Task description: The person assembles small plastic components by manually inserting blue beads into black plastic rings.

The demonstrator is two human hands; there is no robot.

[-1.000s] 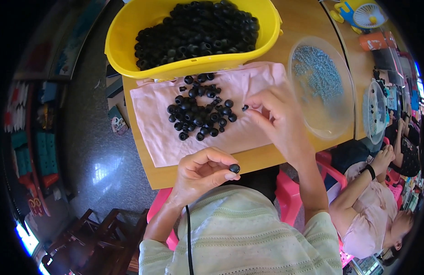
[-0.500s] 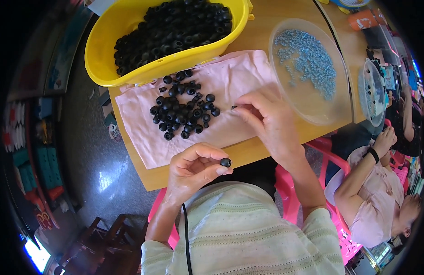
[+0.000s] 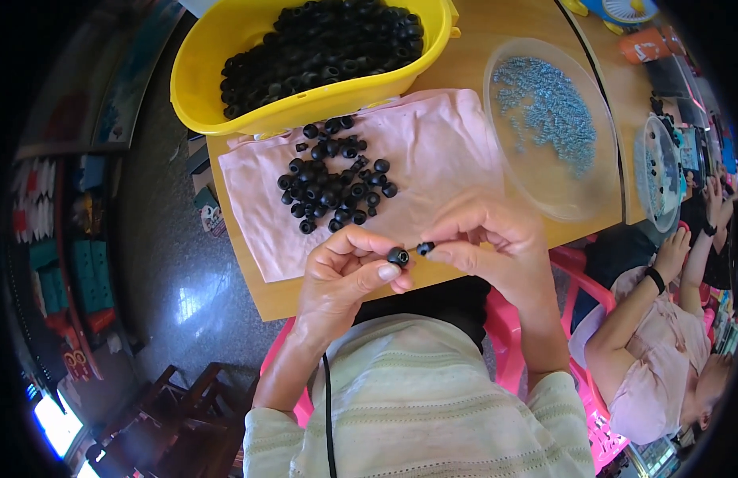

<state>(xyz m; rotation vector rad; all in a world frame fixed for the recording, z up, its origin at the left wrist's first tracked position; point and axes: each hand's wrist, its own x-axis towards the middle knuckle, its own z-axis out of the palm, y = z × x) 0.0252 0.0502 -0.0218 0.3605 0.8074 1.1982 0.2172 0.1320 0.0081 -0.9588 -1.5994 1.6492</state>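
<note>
The left hand [image 3: 341, 275] pinches a black ring [image 3: 398, 256] between thumb and forefinger, just above the desk's [image 3: 480, 60] near edge. The right hand [image 3: 496, 243] holds a smaller black piece [image 3: 425, 248] in its fingertips, almost touching the ring. Beyond them, loose black rings [image 3: 333, 179] lie heaped on a pink cloth [image 3: 441, 143], with a yellow tub [image 3: 305, 48] of more behind and a clear bowl [image 3: 548, 131] of blue bits to the right.

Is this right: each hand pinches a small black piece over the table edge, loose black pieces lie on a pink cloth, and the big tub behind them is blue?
One thing is wrong: the tub is yellow, not blue, as the head view shows. The rest holds: the left hand and the right hand each pinch a small black piece, and loose black pieces lie on the pink cloth.
</note>
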